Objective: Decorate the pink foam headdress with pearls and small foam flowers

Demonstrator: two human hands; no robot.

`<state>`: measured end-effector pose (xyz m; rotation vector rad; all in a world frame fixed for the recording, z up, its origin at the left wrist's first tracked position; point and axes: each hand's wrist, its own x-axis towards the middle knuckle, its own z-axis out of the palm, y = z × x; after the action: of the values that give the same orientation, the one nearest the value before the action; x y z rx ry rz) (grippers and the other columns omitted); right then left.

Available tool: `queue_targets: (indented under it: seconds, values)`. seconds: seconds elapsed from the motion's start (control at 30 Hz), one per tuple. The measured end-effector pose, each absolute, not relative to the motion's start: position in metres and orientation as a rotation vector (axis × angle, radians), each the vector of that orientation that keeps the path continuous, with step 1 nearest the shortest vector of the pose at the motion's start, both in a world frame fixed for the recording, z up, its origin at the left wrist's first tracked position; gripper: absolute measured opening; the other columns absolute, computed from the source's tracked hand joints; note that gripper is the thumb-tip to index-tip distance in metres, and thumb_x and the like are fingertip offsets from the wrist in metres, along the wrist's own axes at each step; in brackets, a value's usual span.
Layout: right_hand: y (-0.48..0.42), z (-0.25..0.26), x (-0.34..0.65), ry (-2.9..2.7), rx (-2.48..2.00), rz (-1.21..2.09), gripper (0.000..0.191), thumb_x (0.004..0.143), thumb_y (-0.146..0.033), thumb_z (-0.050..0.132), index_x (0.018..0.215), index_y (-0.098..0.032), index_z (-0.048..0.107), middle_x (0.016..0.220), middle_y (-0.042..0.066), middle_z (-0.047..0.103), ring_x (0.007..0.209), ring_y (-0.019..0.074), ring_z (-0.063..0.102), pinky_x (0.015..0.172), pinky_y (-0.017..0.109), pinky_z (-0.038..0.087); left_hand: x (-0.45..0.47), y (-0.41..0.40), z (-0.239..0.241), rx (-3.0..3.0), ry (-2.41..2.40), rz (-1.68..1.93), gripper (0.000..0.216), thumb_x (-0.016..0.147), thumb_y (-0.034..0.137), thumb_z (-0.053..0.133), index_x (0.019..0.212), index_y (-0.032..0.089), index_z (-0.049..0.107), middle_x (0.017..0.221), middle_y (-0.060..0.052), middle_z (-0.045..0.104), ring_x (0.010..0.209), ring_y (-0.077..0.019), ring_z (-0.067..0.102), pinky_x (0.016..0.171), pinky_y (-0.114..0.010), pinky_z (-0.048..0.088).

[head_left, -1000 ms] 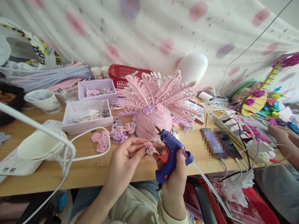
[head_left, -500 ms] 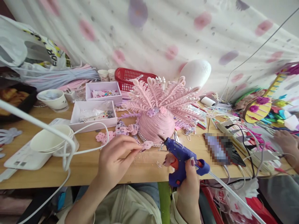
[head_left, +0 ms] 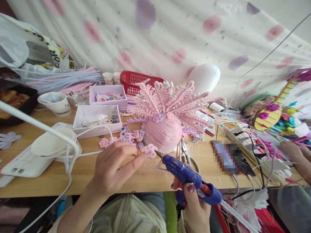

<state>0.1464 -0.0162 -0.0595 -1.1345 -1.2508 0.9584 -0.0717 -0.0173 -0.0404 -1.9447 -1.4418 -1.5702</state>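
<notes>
My left hand pinches a small pink looped flower piece just in front of the pink dome headdress with its fan of pink feathery sprays. Low at the table's front edge, my right hand grips a blue hot glue gun, whose nozzle points up-left toward the flower piece. A white glue stick trails from the gun's rear. More pink and lilac looped flower pieces lie on the wooden table left of the dome.
Two lilac trays of beads, a red basket, white bowls, a white lamp arm, scissors, a phone and cables lie around. Another person's hand works at the right, among colourful craft pieces.
The glue gun has dropped lower and tilted flatter, with its nozzle now under the flower piece. My left hand carried the flower piece forward, up to the dome's base.
</notes>
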Motion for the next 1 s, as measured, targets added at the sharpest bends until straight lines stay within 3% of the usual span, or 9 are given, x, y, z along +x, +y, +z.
queue_targets:
  seconds: [0.13, 0.27, 0.37, 0.53, 0.9, 1.0]
  values:
    - [-0.018, -0.074, 0.157, -1.251, -1.210, 0.909, 0.043, 0.079, -0.053, 0.074, 0.107, -0.021, 0.068, 0.069, 0.000, 0.061, 0.058, 0.0156, 0.055, 0.054, 0.028, 0.044, -0.072, -0.016, -0.040, -1.933, -1.407, -1.598, 0.007, 0.086, 0.017, 0.071, 0.086, 0.023, 0.068, 0.074, 0.004, 0.070, 0.073, -0.0143, 0.069, 0.075, -0.028, 0.058]
    - [-0.012, -0.074, 0.164, -1.465, -1.122, 0.881, 0.029, 0.085, -0.049, 0.069, 0.087, -0.019, 0.071, 0.063, 0.001, 0.058, 0.058, 0.0162, 0.052, 0.055, 0.030, 0.045, -0.072, -0.016, -0.039, -1.935, -1.393, -1.617, 0.011, 0.085, 0.014, 0.072, 0.086, 0.023, 0.066, 0.075, 0.004, 0.069, 0.074, -0.0146, 0.069, 0.075, -0.029, 0.057]
    - [-0.009, -0.075, 0.166, -1.532, -1.078, 0.892, 0.030, 0.088, -0.047, 0.065, 0.077, -0.020, 0.070, 0.062, 0.001, 0.057, 0.059, 0.0164, 0.053, 0.061, 0.032, 0.048, -0.072, -0.016, -0.040, -1.955, -1.398, -1.604, 0.013, 0.084, 0.013, 0.073, 0.088, 0.022, 0.064, 0.076, 0.004, 0.069, 0.075, -0.0139, 0.068, 0.077, -0.029, 0.057]
    - [-0.011, -0.083, 0.170, -1.407, -1.149, 0.845, 0.031, 0.078, -0.046, 0.076, 0.097, -0.022, 0.073, 0.064, 0.001, 0.060, 0.063, 0.0193, 0.057, 0.061, 0.033, 0.049, -0.071, -0.017, -0.040, -1.968, -1.394, -1.593, 0.015, 0.085, 0.011, 0.072, 0.088, 0.021, 0.060, 0.076, 0.004, 0.068, 0.075, -0.0120, 0.066, 0.076, -0.026, 0.055]
    - [-0.007, -0.074, 0.169, -1.568, -1.064, 0.860, 0.025, 0.083, -0.045, 0.071, 0.078, -0.021, 0.071, 0.066, 0.003, 0.065, 0.064, 0.0197, 0.061, 0.062, 0.033, 0.051, -0.073, -0.017, -0.042, -2.023, -1.320, -1.473, 0.019, 0.089, 0.006, 0.066, 0.095, 0.023, 0.072, 0.082, 0.001, 0.066, 0.083, -0.0135, 0.062, 0.083, -0.029, 0.051]
    - [-0.007, -0.068, 0.164, -1.477, -1.092, 0.886, 0.027, 0.083, -0.046, 0.072, 0.083, -0.019, 0.072, 0.069, 0.004, 0.068, 0.062, 0.0203, 0.064, 0.057, 0.031, 0.051, -0.073, -0.017, -0.046, -2.031, -1.296, -1.448, 0.021, 0.090, 0.006, 0.063, 0.099, 0.022, 0.072, 0.085, 0.000, 0.066, 0.087, -0.0150, 0.061, 0.085, -0.031, 0.050]
